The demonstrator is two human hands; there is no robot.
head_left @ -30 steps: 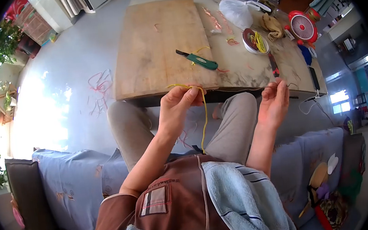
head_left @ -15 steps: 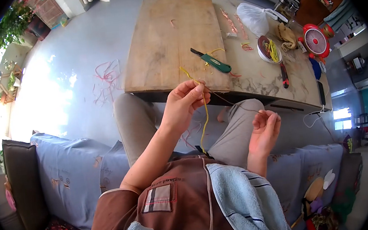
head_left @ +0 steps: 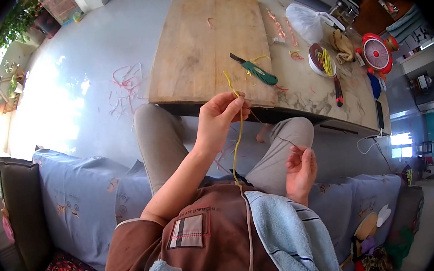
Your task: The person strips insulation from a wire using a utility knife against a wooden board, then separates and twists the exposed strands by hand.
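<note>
My left hand (head_left: 223, 113) pinches a yellow wire (head_left: 238, 146) between thumb and fingers. One end of the wire sticks up past the fingertips over the board's front edge; the rest hangs down to the brown shirt. From the same pinch a thin brown strand (head_left: 286, 140) runs off to the right. My right hand (head_left: 300, 172), palm up with curled fingers, has the strand's far end at its fingertips. Just beyond my left hand, a green utility knife (head_left: 260, 74) lies on the wooden board (head_left: 198, 48) with its dark blade out, beside yellow scraps.
On the marble-patterned table (head_left: 307, 93) are copper strands (head_left: 276, 23), a white bowl (head_left: 321, 65) with yellow wire, a red-black screwdriver-like tool (head_left: 338, 91), a white plastic bag (head_left: 306, 22) and a small red fan (head_left: 377, 53). Reddish strips (head_left: 127, 81) lie on the floor.
My right hand has moved down and slightly left, towards my body, with the brown strand still reaching it. My left hand keeps its pinch. The view has shifted slightly.
</note>
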